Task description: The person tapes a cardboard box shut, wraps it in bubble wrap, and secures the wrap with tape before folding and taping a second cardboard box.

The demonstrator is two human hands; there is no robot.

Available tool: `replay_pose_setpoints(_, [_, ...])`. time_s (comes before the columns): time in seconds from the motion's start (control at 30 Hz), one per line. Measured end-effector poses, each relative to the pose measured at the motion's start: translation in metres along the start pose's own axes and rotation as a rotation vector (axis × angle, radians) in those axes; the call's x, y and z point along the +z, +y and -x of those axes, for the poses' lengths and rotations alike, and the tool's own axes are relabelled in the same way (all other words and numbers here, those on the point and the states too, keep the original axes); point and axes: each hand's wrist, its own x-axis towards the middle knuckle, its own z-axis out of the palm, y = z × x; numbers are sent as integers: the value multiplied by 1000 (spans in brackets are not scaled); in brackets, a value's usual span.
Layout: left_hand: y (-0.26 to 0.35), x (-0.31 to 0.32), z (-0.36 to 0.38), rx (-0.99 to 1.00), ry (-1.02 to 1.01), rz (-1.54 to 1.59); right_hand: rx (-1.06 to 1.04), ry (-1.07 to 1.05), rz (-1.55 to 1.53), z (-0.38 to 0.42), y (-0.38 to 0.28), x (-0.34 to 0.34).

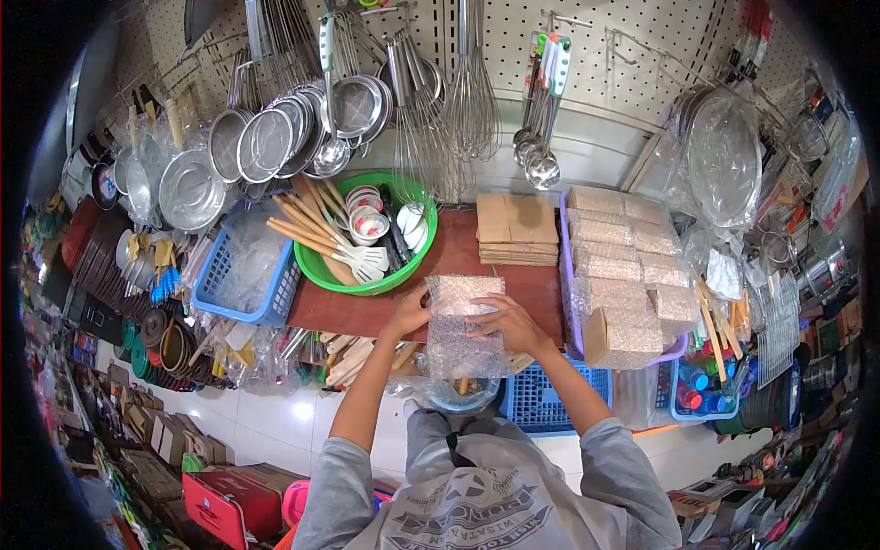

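Note:
A small brown cardboard box (466,291), partly covered in bubble wrap, lies at the front edge of the reddish-brown board in front of me. A loose sheet of clear bubble wrap (465,353) hangs from it toward my body. My left hand (412,310) grips the left edge of the box, its fingertips partly hidden. From the right side, my right hand (504,324) holds the bubble wrap, with its fingers reaching across the top. Behind the box sits a stack of flat brown cardboard boxes (516,220).
To the right, a purple basket (568,266) holds several bubble-wrapped boxes. On the left stand a green basin (316,266) of wooden-handled utensils and a blue basket (240,312) with clear plastic. Strainers (266,145), whisks (470,115) and ladles (542,168) hang from the pegboard.

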Motion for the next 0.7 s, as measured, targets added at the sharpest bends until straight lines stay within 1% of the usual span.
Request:
replay_pose_setpoints(0.07, [-22, -2, -7, -54, 11, 216, -10, -4, 16, -1, 6, 3])
replay_pose_setpoints(0.1, [-51, -2, -16, -82, 27, 338, -20, -11, 26, -1, 9, 5])
replay_pose_setpoints(0.13, [-50, -4, -16, -111, 44, 460, -30, -19, 35, -2, 11, 6])
replay_pose_setpoints(0.17, [-50, -2, -15, -88, 96, 370, -30, -15, 36, -2, 12, 7])
replay_pose_setpoints(0.23, [19, 4, 6, -43, 198, 188, -31, -10, 38, -2, 13, 8])
replay_pose_setpoints(0.3, [81, -2, 28, 142, 89, -293, -30, -26, 58, -2, 12, 7])
replay_pose_setpoints(0.33, [95, -3, 31, 233, 32, -533, -29, -35, 69, -2, 13, 7])
replay_pose_setpoints(0.43, [93, 4, 20, 278, 35, -835, -50, -9, 68, 1, 17, 15])
replay_pose_setpoints(0.53, [69, 4, 2, 375, -8, -887, -68, -28, 45, 4, 22, 16])
replay_pose_setpoints(0.63, [62, 3, -6, 354, -43, -828, -66, -91, 56, 3, 15, 6])
replay_pose_setpoints(0.7, [62, 1, -7, 330, -73, -776, -74, -107, -2, 3, 7, -6])
